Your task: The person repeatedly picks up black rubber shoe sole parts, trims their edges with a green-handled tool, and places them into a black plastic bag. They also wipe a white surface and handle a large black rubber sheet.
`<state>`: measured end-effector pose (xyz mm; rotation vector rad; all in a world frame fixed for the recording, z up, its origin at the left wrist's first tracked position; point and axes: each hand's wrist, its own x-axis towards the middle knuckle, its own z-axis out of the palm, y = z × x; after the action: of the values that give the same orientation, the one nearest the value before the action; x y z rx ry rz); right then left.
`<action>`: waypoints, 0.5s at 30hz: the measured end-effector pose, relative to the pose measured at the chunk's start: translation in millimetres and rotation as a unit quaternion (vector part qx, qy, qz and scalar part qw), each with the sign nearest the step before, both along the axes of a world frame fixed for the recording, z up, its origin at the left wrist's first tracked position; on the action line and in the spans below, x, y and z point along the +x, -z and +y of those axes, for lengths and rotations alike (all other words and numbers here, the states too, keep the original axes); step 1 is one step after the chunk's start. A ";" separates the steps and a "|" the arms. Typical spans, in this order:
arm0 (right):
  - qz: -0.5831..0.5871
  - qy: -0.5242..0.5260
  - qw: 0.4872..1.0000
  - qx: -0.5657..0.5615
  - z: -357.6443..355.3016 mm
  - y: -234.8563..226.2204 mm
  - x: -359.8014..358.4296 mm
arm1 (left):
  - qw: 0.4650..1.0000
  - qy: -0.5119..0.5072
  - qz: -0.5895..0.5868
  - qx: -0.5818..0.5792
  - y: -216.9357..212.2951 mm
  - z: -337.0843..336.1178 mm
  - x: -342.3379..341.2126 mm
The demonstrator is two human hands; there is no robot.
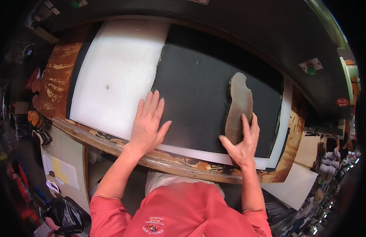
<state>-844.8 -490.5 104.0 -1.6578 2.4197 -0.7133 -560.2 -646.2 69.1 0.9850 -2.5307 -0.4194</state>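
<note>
A black sheet [190, 102] lies over a white board [116, 71] on the worktable. Near the sheet's right side rests a sole-shaped cutting die [241, 98], brownish grey with a thin dark rim, its long side running away from me. My right hand [244, 144] grips its near end, thumb on the left and fingers on the right. Flat on the boundary between the black sheet's left edge and the white board is my left hand [149, 122], fingers stretched out and holding nothing.
A dark machine beam [262, 27] with green buttons [311, 71] spans the far side. The table's worn wooden front edge [183, 170] runs close to my body. A black plastic bag [66, 215] sits at lower left, and a pale panel [287, 185] leans at lower right.
</note>
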 end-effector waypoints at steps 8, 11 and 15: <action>0.023 -0.026 0.999 0.032 15.3 10.0 -6.9 | 0.996 0.042 0.068 0.050 10.8 -12.1 14.0; -0.045 0.030 0.998 0.034 6.1 -7.2 9.1 | 0.994 0.060 0.076 0.052 8.8 -18.2 18.3; -0.208 0.016 0.978 -0.011 -7.6 -28.2 42.9 | 0.991 0.055 0.112 0.049 11.1 -23.4 20.1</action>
<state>-801.9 -498.1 132.2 -1.3169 2.1494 -0.9817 -540.1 -669.6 58.0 0.7868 -2.3854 -0.6548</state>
